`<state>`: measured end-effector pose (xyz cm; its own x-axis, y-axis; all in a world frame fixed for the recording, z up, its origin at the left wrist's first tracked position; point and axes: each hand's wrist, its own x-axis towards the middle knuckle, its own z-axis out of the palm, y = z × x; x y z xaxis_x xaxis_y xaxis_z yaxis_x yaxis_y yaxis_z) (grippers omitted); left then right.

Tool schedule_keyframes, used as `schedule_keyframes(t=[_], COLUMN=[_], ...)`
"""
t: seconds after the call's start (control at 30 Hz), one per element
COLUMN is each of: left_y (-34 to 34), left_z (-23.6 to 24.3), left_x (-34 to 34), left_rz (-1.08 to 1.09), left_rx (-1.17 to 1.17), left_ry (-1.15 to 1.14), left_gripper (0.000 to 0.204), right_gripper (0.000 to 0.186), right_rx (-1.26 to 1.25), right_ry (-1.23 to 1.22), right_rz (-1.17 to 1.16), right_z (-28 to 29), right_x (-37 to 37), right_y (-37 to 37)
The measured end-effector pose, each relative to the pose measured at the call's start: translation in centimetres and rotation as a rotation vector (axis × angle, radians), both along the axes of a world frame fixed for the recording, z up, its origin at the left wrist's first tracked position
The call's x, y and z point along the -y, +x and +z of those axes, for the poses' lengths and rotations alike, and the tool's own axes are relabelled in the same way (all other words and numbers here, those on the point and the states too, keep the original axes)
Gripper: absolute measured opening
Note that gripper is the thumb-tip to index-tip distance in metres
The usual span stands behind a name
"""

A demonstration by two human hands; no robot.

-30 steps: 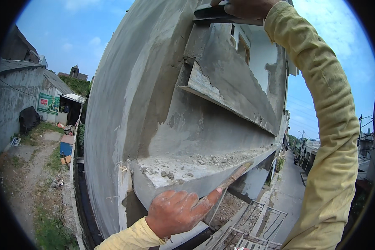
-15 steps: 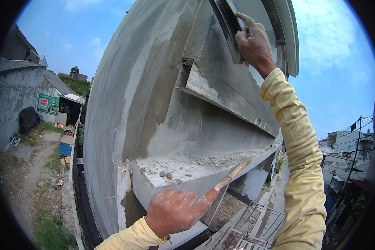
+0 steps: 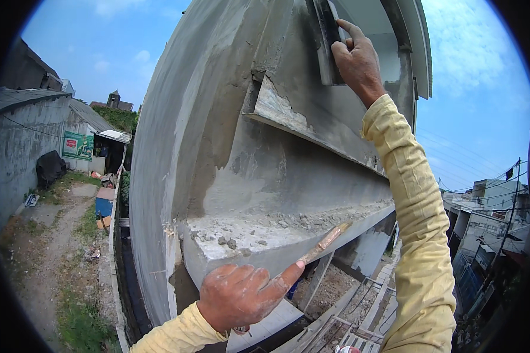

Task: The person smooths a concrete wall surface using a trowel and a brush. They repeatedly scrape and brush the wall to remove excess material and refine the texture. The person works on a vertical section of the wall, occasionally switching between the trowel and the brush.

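My right hand [image 3: 359,62] is raised at the upper right, closed round the grip of a plastering trowel [image 3: 322,53]. The trowel's long flat blade stands almost upright against the grey plastered wall [image 3: 303,94]. Low in the middle, my left hand [image 3: 241,294] is closed with its forefinger stretched along a slim wooden-looking handled tool [image 3: 331,238], perhaps a brush. That tool points up and right over the front edge of a concrete ledge [image 3: 253,244]. Crumbs of mortar lie on the ledge. My left palm is hidden.
A thin slanting concrete lip [image 3: 312,135] juts out above the ledge. Far below are wooden and metal frames [image 3: 359,323] and rubble. At left, a dirt path [image 3: 59,235] runs beside a low wall [image 3: 116,265]. Houses and a utility pole [image 3: 506,229] stand at right.
The whole view has shifted a little. The trowel blade has turned more upright against the wall. My left hand with its tool sits slightly further left in view.
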<state>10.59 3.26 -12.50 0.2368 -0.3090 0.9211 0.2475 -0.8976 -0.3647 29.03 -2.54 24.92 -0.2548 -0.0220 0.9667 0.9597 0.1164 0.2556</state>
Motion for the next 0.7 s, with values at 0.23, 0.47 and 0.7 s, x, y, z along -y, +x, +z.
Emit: schedule_keyframes(t=[0.23, 0.47, 0.7], left_y=[0.9, 0.5, 0.7], left_z=[0.3, 0.0, 0.2], left_x=[0.0, -0.1, 0.2], left_rz=[-0.035, 0.062, 0.026], left_rx=[-0.031, -0.039, -0.032], left_ry=[-0.026, -0.013, -0.015], left_gripper=[0.057, 0.058, 0.059], right_gripper=[0.056, 0.056, 0.056], right_rx=[0.259, 0.158, 0.190], right_ry=[0.109, 0.006, 0.165], right_rz=[-0.071, 0.003, -0.110], right_z=[-2.1, -11.1, 3.2], right_x=[-2.0, 0.3, -1.4], right_y=[0.7, 5.4, 0.9])
